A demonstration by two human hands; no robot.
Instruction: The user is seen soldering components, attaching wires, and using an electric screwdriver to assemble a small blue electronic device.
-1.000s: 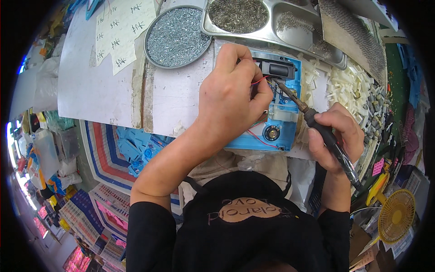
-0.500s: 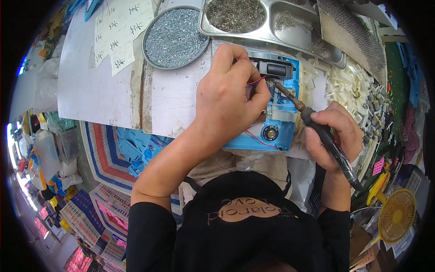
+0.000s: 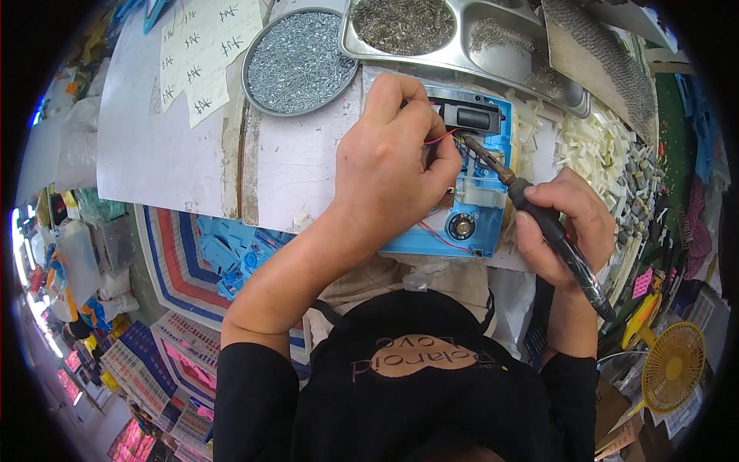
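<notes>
My right hand (image 3: 568,223) is wrapped round the dark handle of a soldering iron (image 3: 556,231), its metal tip pointing up and left into an open blue plastic housing (image 3: 427,245). Over the left part of that housing lies my left hand (image 3: 396,158), fingers bent and pinched near thin red and dark wires (image 3: 440,138). What the pinch holds is mostly hidden by the hand. The iron's tip is close to these wires; contact cannot be made out. Inside the housing sit a black rectangular part (image 3: 471,118) and a small round speaker-like part (image 3: 461,225).
A round tray (image 3: 300,61) of small screws stands beyond my left hand. Next to it is a metal compartment tray (image 3: 462,58) with small metal parts. White plastic pieces (image 3: 596,150) are heaped at the right. A yellow fan (image 3: 674,366) stands at lower right, and a striped bag (image 3: 181,262) holds blue parts.
Very little differs. Both hands keep their hold, and the iron's tip stays near the wires, with only a slight shift of the view.
</notes>
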